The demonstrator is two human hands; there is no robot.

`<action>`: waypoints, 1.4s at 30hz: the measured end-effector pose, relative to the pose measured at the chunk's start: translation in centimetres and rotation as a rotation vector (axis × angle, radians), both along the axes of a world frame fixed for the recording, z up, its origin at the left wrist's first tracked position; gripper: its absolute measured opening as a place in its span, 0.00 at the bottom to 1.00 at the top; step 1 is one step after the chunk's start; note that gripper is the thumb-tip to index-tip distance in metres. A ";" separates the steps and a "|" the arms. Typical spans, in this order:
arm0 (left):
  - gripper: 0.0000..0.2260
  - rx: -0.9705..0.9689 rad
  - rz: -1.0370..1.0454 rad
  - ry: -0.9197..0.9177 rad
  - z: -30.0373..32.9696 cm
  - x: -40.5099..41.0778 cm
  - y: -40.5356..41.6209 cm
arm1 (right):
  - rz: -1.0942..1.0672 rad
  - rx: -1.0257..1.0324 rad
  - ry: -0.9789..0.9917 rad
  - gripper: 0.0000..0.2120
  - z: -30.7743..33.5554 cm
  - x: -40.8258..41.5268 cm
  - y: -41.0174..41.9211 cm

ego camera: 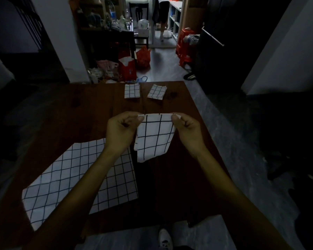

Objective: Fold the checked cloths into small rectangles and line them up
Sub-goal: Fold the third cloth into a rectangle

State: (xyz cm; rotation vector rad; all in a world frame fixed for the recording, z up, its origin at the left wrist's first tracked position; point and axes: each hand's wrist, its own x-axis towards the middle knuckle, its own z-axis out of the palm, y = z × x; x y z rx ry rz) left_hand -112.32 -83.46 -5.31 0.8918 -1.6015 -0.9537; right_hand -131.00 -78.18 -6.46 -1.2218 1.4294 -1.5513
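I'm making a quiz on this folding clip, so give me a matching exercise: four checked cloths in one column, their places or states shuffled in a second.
Things:
1. held cloth
2. large cloth
3. far left folded cloth
4. far right folded cloth

States:
A. spread flat on the table, near side
B. folded, squared to the table's far edge
C. pinched at its top corners by left hand and right hand
D. folded, lying skewed

Pairs: 1-C, 2-A, 3-B, 4-D
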 end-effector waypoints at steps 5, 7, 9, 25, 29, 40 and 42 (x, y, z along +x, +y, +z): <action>0.04 -0.065 0.016 -0.077 -0.3 -0.9 0.3 | -0.047 -0.271 0.767 0.16 0.4 0.8 -1.6; 0.05 -0.114 0.018 -0.107 -0.5 -1.3 0.4 | 0.014 -0.303 0.881 0.09 0.7 1.5 -2.4; 0.07 -0.099 0.021 -0.145 -1.0 -1.4 0.4 | 0.043 -0.243 0.705 0.07 1.1 1.8 -2.5; 0.07 -0.168 0.141 -0.413 -5.5 1.3 0.6 | -0.114 -0.041 0.318 0.06 0.3 1.0 -2.1; 0.16 -0.153 0.137 -0.444 -6.7 2.0 1.3 | -0.172 -0.007 0.331 0.08 -0.3 1.4 -0.3; 0.15 0.114 -0.232 -0.265 -6.9 -1.7 6.0 | -0.162 0.087 0.520 0.09 -1.4 -0.4 7.0; 0.14 0.169 -0.278 -0.258 -6.3 -2.7 7.3 | -0.128 0.066 0.541 0.08 -1.2 -0.9 7.9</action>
